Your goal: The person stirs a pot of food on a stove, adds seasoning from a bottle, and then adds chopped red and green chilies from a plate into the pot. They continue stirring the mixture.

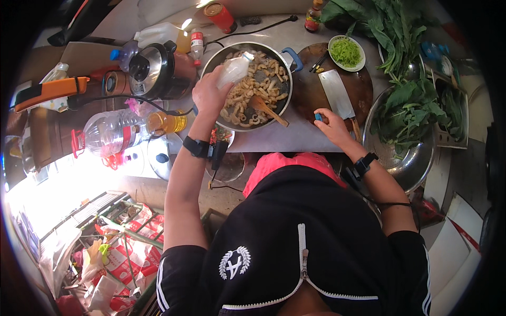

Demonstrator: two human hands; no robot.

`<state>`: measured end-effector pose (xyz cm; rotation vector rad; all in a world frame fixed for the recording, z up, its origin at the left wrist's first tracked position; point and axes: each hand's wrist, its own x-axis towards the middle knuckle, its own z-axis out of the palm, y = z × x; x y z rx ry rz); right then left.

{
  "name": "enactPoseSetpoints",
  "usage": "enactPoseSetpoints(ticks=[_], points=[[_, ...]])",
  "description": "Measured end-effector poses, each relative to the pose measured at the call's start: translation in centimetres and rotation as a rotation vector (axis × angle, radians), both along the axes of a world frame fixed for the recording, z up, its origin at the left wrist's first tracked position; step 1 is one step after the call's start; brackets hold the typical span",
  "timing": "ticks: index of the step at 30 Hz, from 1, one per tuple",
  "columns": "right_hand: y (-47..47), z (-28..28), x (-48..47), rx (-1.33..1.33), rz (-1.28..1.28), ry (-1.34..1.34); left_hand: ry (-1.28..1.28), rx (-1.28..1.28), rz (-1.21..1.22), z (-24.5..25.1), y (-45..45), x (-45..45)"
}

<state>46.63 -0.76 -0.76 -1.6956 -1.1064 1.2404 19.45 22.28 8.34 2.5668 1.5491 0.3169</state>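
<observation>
My left hand (pixel 210 91) grips a clear plastic bottle (pixel 236 70) tilted over a frying pan (pixel 290 85), its open neck pointing up and to the right. Pale curled pieces of food (pixel 272 89) fill much of the pan, and a wooden spatula (pixel 261 106) rests in them with its handle over the near rim. My right hand (pixel 331 125) pinches a small blue bottle cap (pixel 318 117) between thumb and fingers, at the near edge of a round wooden cutting board (pixel 306 100). A cleaver (pixel 336 93) lies on the board, beyond that hand.
A plate of chopped greens (pixel 346 53) sits at the board's far edge. Leafy vegetables fill a steel basin (pixel 411 170) on the right. An electric cooker (pixel 158 71), an oil bottle (pixel 168 121) and a large plastic jug (pixel 110 132) stand or lie on the left. A power cord crosses the back.
</observation>
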Motion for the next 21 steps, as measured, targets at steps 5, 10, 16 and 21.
enactPoseSetpoints(ticks=[5,10,16,21], points=[[-0.3,0.2,-0.6,0.034,-0.018,-0.010,-0.045,-0.012,-0.072,0.2,-2.5,-2.7],[-0.2,0.6,-1.5,0.001,0.044,-0.083,-0.029,-0.064,-0.052,0.0,-4.3,-4.7],[0.4,0.6,-2.4,-0.004,0.065,-0.046,-0.103,-0.022,0.021,-0.6,-4.9,-7.0],[0.7,0.5,-2.8,-0.007,0.067,-0.060,-0.048,0.053,0.126,-1.0,-2.8,-9.6]])
